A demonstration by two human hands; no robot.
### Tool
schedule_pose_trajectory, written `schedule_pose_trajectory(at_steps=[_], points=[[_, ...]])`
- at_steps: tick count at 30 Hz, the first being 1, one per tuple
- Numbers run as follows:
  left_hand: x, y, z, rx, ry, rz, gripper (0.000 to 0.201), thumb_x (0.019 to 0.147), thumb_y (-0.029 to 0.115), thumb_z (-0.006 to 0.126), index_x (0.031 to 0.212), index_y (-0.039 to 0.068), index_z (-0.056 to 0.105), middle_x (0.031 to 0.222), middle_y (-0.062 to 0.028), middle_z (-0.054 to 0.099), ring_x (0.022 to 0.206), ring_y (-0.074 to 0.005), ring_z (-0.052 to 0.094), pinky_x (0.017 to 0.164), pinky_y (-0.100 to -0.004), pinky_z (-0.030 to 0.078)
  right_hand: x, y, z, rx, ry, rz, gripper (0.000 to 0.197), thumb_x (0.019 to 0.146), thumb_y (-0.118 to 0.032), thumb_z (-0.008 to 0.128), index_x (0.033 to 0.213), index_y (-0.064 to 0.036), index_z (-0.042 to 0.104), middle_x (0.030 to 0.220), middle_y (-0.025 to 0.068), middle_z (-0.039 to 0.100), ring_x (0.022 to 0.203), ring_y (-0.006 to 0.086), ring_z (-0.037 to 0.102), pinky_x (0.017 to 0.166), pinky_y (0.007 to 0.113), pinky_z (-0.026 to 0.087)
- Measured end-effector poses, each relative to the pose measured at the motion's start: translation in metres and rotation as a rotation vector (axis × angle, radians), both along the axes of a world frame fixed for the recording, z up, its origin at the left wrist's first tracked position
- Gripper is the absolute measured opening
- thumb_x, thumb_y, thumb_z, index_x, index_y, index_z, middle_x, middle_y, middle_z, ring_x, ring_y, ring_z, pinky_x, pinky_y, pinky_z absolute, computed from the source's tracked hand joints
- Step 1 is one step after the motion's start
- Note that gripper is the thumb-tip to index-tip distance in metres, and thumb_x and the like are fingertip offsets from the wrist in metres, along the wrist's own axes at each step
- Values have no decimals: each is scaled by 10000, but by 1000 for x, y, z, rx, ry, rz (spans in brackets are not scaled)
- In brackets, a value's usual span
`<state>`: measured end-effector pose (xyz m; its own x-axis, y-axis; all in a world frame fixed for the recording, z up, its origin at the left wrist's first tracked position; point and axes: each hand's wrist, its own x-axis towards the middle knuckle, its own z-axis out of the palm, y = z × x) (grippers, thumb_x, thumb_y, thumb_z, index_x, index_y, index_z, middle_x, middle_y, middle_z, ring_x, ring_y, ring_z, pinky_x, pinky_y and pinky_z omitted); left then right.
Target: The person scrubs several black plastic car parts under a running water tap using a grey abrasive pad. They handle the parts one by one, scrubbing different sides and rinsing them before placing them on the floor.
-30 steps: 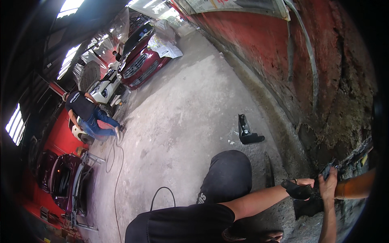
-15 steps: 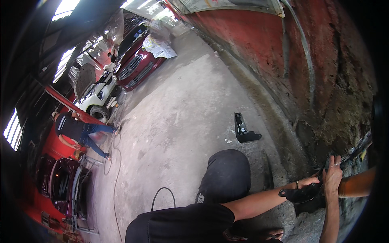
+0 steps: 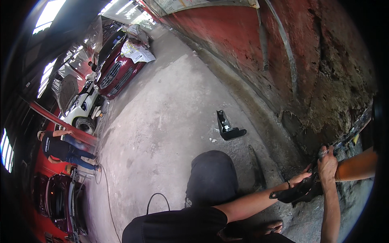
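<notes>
Down at the right, my left hand (image 3: 299, 178) grips a black curved part (image 3: 293, 193), its flat end jutting out below my wrist. Close beside it, my right hand (image 3: 327, 165) is closed at the part's upper end, fingers bent together. Whatever lies between those fingers is too small and shaded to make out. On the concrete floor lies a similar black L-shaped part (image 3: 227, 127) with a rounded foot and some white bits on it. Just right of my right hand is a thick orange cylinder (image 3: 356, 165).
A stained red wall (image 3: 243, 36) with a gutter (image 3: 231, 81) along its base runs up the right. My bent knee (image 3: 212, 178) sits lower centre. A person (image 3: 60, 148) stands at the left near a thin hose (image 3: 107, 194), a maroon car (image 3: 115, 77) and a white vehicle (image 3: 79, 107).
The view has swung slightly, shifting the scene leftward. Both hands stay at the black part, with my right hand a little higher. At the left, the person has changed stance.
</notes>
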<state>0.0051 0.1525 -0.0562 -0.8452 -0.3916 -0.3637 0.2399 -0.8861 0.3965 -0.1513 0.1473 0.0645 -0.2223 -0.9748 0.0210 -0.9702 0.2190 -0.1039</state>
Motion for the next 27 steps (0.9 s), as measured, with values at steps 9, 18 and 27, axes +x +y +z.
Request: schedule_pose_trajectory(at_steps=[9, 18, 27], points=[[14, -15, 4, 20, -54, 99, 721, 1092, 369, 529, 1675, 288, 112, 1471, -79, 503, 1076, -218, 647, 788, -399, 607, 26, 10, -2, 109, -58, 150, 504, 722, -198, 866, 1161, -76, 652, 1188, 235, 645, 883, 374, 728, 779, 445, 610], [5, -5, -9, -42, -137, 96, 713, 1097, 403, 512, 1678, 237, 134, 1568, -66, 446, 1238, -226, 613, 897, -349, 597, 27, 0, 1, 3, -51, 65, 438, 773, -217, 818, 1131, -49, 629, 1182, 230, 621, 876, 397, 723, 751, 456, 609], [-10, -2, 10, -1, -57, 49, 671, 1099, 438, 488, 1657, 403, 118, 1250, -89, 599, 828, -218, 702, 624, -390, 608, -18, -18, 15, -50, 111, -33, 549, 792, -227, 835, 1242, -76, 559, 1285, 223, 590, 905, 381, 729, 757, 437, 621]])
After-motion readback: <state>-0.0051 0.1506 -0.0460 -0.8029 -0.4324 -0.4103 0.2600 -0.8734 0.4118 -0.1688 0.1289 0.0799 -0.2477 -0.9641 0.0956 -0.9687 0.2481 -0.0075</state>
